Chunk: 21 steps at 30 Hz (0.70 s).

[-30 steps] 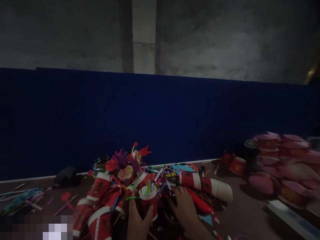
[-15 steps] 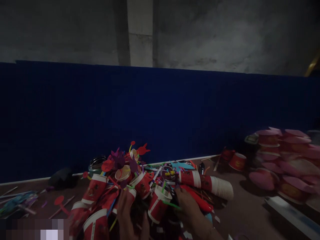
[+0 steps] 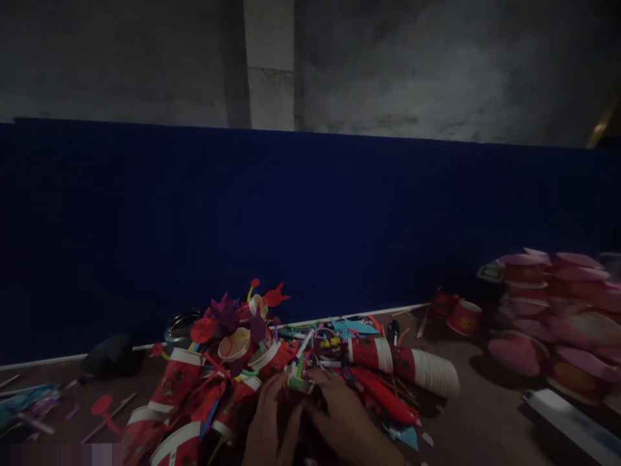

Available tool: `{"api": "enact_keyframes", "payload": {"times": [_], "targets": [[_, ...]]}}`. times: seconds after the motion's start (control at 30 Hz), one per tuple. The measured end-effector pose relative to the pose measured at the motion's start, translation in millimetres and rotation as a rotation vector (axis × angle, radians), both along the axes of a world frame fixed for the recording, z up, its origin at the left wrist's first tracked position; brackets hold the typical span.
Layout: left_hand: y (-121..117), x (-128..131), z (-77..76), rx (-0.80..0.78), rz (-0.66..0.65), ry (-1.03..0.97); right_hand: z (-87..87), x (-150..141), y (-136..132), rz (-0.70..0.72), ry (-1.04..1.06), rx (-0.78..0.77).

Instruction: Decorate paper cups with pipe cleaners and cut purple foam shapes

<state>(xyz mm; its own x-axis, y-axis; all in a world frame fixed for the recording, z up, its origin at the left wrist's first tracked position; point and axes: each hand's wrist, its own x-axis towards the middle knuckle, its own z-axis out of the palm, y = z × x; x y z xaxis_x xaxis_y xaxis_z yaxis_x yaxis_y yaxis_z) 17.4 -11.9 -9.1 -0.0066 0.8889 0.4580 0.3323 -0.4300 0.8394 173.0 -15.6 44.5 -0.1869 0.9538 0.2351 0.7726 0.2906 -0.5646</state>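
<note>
Both of my hands are low in the view, pressed together over a heap of red paper cups (image 3: pixel 187 378) with coloured straws and paper cut-outs. My left hand (image 3: pixel 266 424) and my right hand (image 3: pixel 342 417) close from either side on a red cup with green straws (image 3: pixel 299 383), mostly hidden between the fingers. A stack of nested red cups (image 3: pixel 402 362) lies on its side just right of my right hand. The scene is dim.
A brown table (image 3: pixel 480 414) ends at a dark blue partition (image 3: pixel 310 220). A glass jar (image 3: pixel 180 325) and a dark object (image 3: pixel 114 356) stand at the back left. Pink-lidded red bowls (image 3: pixel 557 310) pile up at the right, with a white strip (image 3: pixel 572 421) in front.
My hands have come together over the red cup, which was upright in the left hand, then tilted, and is now covered. The view has shifted slightly right.
</note>
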Motion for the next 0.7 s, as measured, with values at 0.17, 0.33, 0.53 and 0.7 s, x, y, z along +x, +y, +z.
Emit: {"api": "enact_keyframes", "payload": {"times": [0.17,0.33,0.53,0.7], "targets": [[-5.1,0.7,8.7,-0.094,0.045,-0.124,15.6,-14.0,0.8,-0.059,-0.163,0.057],[-10.4,4.4,7.6,-0.075,0.132,-0.318,16.1,-23.6,0.2,-0.177,-0.256,0.092],[-6.4,-5.1,9.7,-0.114,0.046,-0.327,11.8,-23.3,1.6,-0.188,-0.295,0.109],[-5.3,-4.8,13.4,-0.087,0.038,-0.438,14.6,-23.4,-1.9,-0.189,-0.284,0.078]]}}
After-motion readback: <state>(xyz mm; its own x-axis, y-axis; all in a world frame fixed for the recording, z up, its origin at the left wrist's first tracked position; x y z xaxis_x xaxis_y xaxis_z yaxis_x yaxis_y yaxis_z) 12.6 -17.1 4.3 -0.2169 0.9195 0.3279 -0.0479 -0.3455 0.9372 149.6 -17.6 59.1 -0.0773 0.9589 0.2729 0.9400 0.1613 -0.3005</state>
